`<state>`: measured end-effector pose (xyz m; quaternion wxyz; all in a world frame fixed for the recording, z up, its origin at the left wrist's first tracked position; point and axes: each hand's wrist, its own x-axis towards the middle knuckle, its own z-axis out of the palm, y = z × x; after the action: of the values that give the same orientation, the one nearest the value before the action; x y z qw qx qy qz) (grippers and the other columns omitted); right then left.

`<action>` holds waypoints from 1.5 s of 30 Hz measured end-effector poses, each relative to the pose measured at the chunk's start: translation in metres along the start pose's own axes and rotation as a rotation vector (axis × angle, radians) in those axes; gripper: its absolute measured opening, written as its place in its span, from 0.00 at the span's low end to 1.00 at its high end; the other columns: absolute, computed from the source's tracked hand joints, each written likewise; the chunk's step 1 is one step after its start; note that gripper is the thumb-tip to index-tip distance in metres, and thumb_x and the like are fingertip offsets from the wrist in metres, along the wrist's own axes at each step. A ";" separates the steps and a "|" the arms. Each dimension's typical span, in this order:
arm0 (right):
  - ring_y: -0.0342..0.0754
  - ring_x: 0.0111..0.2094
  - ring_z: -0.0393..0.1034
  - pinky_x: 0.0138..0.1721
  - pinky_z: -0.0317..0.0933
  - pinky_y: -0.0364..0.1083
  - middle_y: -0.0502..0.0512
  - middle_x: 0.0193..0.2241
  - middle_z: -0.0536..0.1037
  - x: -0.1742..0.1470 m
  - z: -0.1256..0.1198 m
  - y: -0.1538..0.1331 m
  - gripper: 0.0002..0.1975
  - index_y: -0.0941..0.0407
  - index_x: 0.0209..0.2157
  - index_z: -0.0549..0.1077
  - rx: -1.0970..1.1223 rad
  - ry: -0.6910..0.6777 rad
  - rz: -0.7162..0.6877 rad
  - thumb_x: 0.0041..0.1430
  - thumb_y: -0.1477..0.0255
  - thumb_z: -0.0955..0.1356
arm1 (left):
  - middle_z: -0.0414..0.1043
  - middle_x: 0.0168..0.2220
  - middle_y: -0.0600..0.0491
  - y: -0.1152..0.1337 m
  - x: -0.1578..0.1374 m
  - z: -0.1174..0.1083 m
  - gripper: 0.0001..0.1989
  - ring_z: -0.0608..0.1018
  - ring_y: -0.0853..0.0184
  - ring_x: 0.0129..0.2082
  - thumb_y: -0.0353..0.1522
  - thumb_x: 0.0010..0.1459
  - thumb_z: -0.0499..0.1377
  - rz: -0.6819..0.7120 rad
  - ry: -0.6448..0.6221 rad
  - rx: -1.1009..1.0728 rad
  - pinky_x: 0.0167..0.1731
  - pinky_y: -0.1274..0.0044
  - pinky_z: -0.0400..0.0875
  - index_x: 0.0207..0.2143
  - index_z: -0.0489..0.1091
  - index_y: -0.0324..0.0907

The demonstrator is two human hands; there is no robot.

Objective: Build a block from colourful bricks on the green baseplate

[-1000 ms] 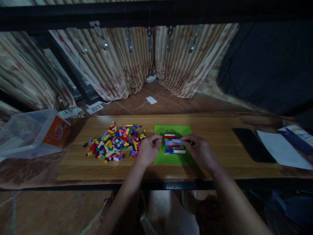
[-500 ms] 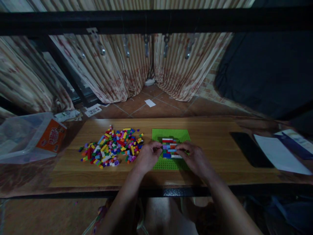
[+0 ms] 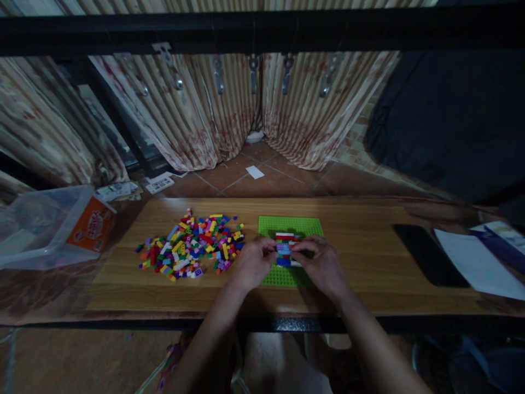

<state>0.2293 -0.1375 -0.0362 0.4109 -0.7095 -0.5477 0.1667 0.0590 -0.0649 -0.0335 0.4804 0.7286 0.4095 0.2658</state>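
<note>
A bright green baseplate (image 3: 291, 223) lies on the wooden tabletop, with a block of toy bricks (image 3: 284, 261) in rows of blue, white, red and light blue built on its middle. My left hand (image 3: 255, 261) rests at the left side of this block, thumb and fingers pinched at its edge. Opposite it, my right hand (image 3: 322, 262) is closed in a pinch, fingertips over the block's right part. Between the fingertips shows a lilac and light blue brick row (image 3: 283, 248). Whether either hand holds a loose brick is hidden by the fingers.
Many loose coloured bricks (image 3: 184, 249) are heaped left of the baseplate. A clear plastic bin (image 3: 49, 230) with an orange label stands beyond the table's left end. At the right lie a dark flat slab (image 3: 429, 254) and white paper sheets (image 3: 479, 262). A black bar with hooks crosses above.
My right hand has shifted left across the brick block, bringing its fingertips closer to my left hand's. The whole view has moved slightly.
</note>
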 end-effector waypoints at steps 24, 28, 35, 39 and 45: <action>0.49 0.34 0.70 0.41 0.62 0.51 0.51 0.29 0.75 0.003 0.005 -0.003 0.02 0.52 0.23 0.78 0.071 0.026 0.059 0.47 0.71 0.72 | 0.76 0.27 0.55 -0.002 0.005 0.009 0.10 0.76 0.71 0.27 0.25 0.52 0.61 -0.039 0.048 -0.008 0.29 0.80 0.68 0.37 0.77 0.41; 0.49 0.34 0.71 0.42 0.63 0.51 0.52 0.30 0.77 0.006 -0.001 -0.001 0.03 0.52 0.25 0.79 0.172 -0.019 0.087 0.47 0.68 0.73 | 0.76 0.29 0.54 -0.004 0.004 0.007 0.10 0.76 0.70 0.28 0.27 0.53 0.60 -0.003 0.026 0.003 0.30 0.80 0.69 0.38 0.77 0.41; 0.50 0.30 0.73 0.35 0.64 0.49 0.55 0.28 0.80 0.013 -0.016 0.011 0.11 0.56 0.27 0.78 0.306 0.163 0.252 0.48 0.62 0.70 | 0.78 0.33 0.53 -0.003 0.006 -0.001 0.11 0.77 0.70 0.30 0.30 0.53 0.61 -0.002 -0.008 -0.080 0.32 0.79 0.70 0.41 0.75 0.40; 0.50 0.29 0.72 0.34 0.64 0.50 0.54 0.28 0.79 0.013 -0.015 0.010 0.13 0.55 0.29 0.77 0.200 0.104 0.309 0.43 0.62 0.72 | 0.76 0.29 0.53 0.000 0.010 -0.003 0.07 0.75 0.69 0.29 0.32 0.56 0.58 0.002 0.054 -0.046 0.31 0.79 0.68 0.33 0.75 0.39; 0.50 0.27 0.70 0.29 0.61 0.48 0.53 0.26 0.77 0.009 -0.007 0.011 0.17 0.55 0.29 0.77 0.029 0.094 0.247 0.40 0.57 0.73 | 0.69 0.21 0.57 0.005 0.011 0.003 0.10 0.69 0.71 0.23 0.36 0.56 0.58 -0.009 0.095 0.072 0.25 0.80 0.61 0.26 0.72 0.40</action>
<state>0.2441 -0.1324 -0.0387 0.4227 -0.7726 -0.4337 0.1906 0.0683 -0.0581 -0.0300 0.4352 0.7302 0.4442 0.2830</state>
